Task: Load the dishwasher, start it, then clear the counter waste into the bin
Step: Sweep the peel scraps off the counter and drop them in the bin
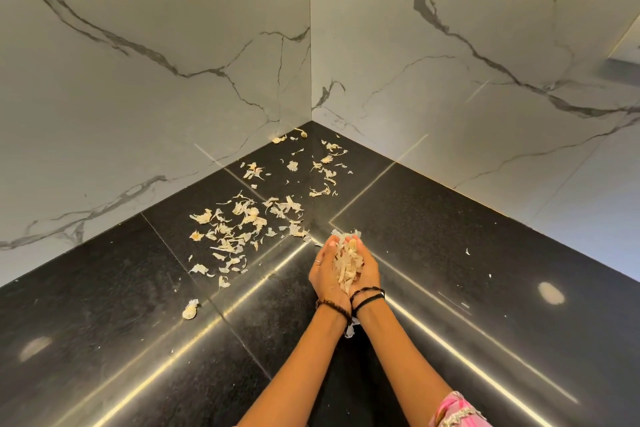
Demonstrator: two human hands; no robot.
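Pale garlic peels (235, 232) lie scattered over the black counter (104, 340), from its middle back into the corner. My left hand (323, 269) and my right hand (367, 270) are pressed side by side, palms up, cupped round a heap of peels (346, 265). The cupped hands hover just above the counter, to the right of the main scatter. A single peel (349, 331) hangs below my wrists. Neither the dishwasher nor the bin is in view.
White marble-patterned walls (173, 62) meet in a corner behind the counter. One larger peel piece (190, 309) lies alone at the front left. A few tiny flecks (467, 251) lie on the right side of the counter. A pink sleeve (457, 409) shows at the bottom right.
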